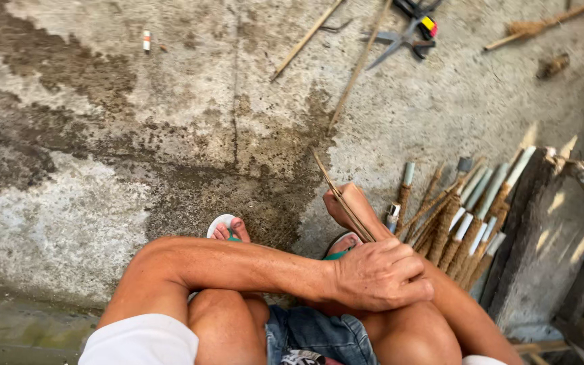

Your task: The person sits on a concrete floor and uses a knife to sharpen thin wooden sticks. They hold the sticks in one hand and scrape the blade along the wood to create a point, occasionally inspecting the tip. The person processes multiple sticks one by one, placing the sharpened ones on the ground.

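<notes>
Left hand is crossed over to the right side, grip clamped on the near end of a thin bamboo strip. Right hand sits just beyond the left grip, fingers curled on the same strip further up; I can't tell how tight that grip is, the fingers are turned away from me. The strip runs up and away from both grips, with its free tip over the concrete floor.

My read on handling: light, thin and springy, so it'll bend if held only at one end. Edges are probably sharp and splintery. Best hold is two-handed, close together near the worked end, pinching the flat faces rather than the edges.

Right of the grips is a bundle of wrapped sticks leaning on a wooden block. Far ahead of the grips, shears lie on the floor, with loose long sticks beside them. A sandalled foot is just left of the right hand.
</notes>
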